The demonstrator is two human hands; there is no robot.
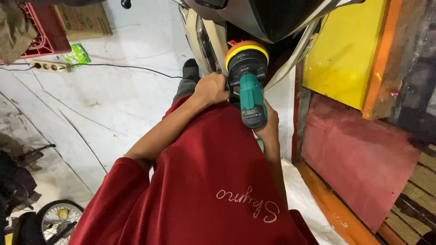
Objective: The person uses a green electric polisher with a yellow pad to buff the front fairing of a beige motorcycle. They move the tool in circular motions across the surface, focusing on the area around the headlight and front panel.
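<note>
Both forearms are extended forward and downward from red short sleeves. The left hand is seen clenched, knuckles uppermost, wrist held straight. The right hand is positioned lower and nearer the body, fingers curled closed, largely hidden from view. The hands are held near one another.

Dark red short-sleeved shirt with pale cursive lettering, bare forearms.

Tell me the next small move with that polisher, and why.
Probably ease the yellow pad flat against the cream scooter panel. Both hands, left and right, already grip the green polisher, and its pad sits right at the bodywork.
</note>
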